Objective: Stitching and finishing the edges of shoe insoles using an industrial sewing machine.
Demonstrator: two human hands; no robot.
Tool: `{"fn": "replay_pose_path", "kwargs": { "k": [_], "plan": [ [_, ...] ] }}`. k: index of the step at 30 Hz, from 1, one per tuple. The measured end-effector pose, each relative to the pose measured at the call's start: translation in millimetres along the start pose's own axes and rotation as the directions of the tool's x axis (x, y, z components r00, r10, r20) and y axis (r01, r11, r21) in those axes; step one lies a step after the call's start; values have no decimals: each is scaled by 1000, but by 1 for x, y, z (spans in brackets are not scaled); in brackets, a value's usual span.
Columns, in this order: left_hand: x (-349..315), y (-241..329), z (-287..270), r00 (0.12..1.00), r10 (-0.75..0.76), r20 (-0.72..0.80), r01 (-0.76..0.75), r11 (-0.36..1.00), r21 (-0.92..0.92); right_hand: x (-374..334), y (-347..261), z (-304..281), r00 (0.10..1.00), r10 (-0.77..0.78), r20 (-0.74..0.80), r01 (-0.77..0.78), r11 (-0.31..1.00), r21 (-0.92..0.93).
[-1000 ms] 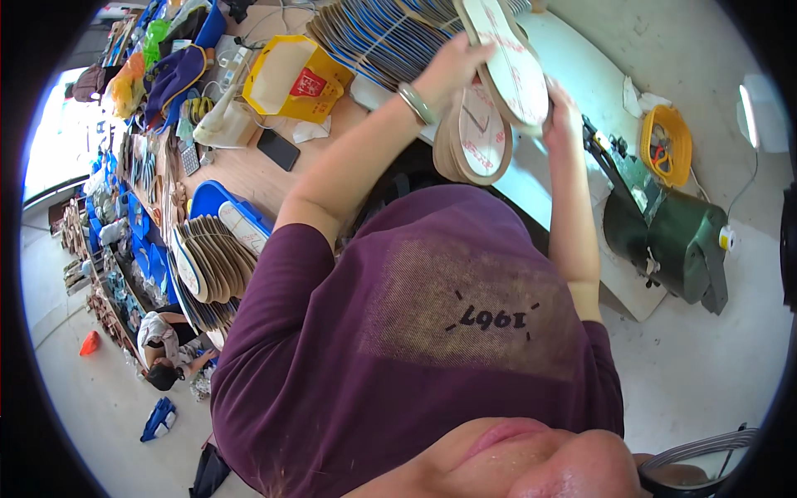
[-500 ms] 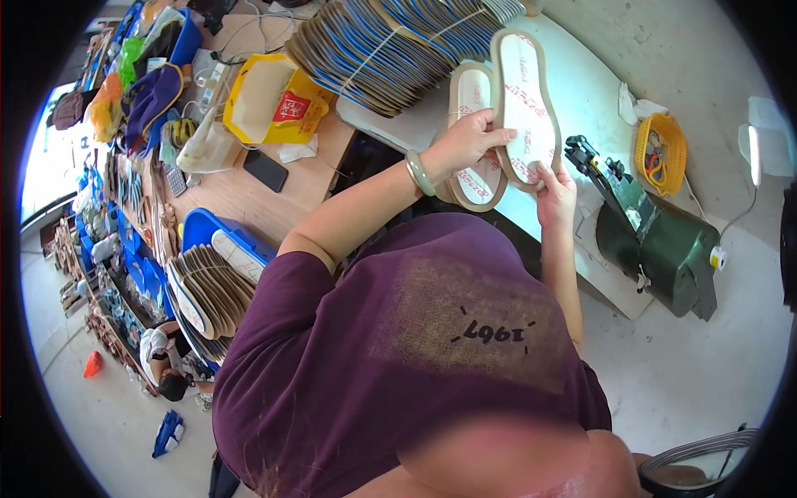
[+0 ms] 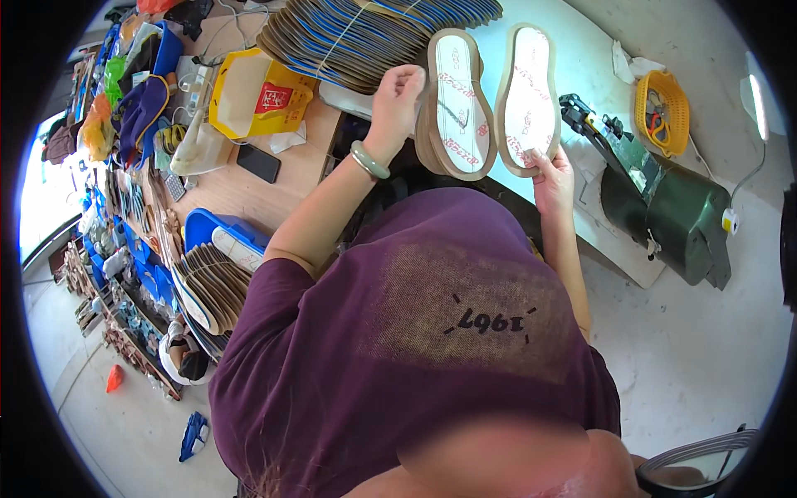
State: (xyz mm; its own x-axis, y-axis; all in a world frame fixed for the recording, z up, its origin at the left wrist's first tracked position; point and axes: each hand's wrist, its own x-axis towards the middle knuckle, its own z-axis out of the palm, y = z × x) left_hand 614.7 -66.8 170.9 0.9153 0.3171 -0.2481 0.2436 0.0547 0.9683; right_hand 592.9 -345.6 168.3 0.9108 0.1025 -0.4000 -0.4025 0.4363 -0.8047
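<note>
My right hand point(image 3: 551, 178) pinches the lower end of a white insole point(image 3: 530, 100) with a tan rim and red print, thumb on its top face. Just left of it, apart by a narrow gap, lies a small pile of like insoles point(image 3: 458, 112); the top one carries a dark curved mark. At the left side of that pile my left hand point(image 3: 397, 104) is raised, its fingers curled together. Whether anything thin is between those fingers I cannot make out. A pale bangle point(image 3: 370, 160) circles my left wrist.
A long tied row of insoles point(image 3: 357, 41) lies at the back. To the right stand a dark green machine point(image 3: 664, 220) and a yellow basket point(image 3: 662, 108) with tools. Left are a yellow bag point(image 3: 249, 95), a phone point(image 3: 258, 163) and a blue bin point(image 3: 203, 224) beside stacked insoles point(image 3: 217, 286).
My left hand has let go of the insole and moved left. The insole in my right hand stays held, now straighter and beside the pile. The view has shifted slightly.
</note>
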Motion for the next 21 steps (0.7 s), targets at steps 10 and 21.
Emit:
{"fn": "replay_pose_path", "kwargs": {
  "k": [10,21],
  "plan": [
    [-33,11,29,974,-51,221,95,977,-192,-17,11,45,956,59,288,-2,981,-193],
    [-19,-31,29,976,-36,216,80,976,-200,17,34,4,957,-2,290,222,650,-727]
  ]
}}
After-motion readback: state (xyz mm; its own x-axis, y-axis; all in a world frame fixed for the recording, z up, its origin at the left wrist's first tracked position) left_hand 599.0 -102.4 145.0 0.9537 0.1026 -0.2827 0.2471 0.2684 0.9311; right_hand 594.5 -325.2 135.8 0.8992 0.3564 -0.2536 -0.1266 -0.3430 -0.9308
